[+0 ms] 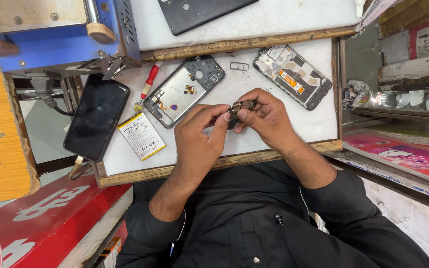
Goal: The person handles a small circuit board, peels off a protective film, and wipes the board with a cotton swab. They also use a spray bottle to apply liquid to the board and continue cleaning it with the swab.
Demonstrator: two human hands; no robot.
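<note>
Both hands meet over the front of a white work board (274, 89). My left hand (200, 134) and my right hand (266, 116) pinch a small dark circuit board (241, 106) between their fingertips, just above the board. Behind the left hand lies an opened phone frame (182, 92) with its inner parts bare. A second opened phone frame (294, 75) lies behind the right hand. A small metal card tray (239, 66) rests between the two frames.
A white and yellow phone battery (141, 136) lies at the left, beside a black phone (97, 116) face up and a red-handled screwdriver (149, 84). A blue machine (60, 42) stands at the back left. A black back cover (199, 12) lies beyond a wooden strip.
</note>
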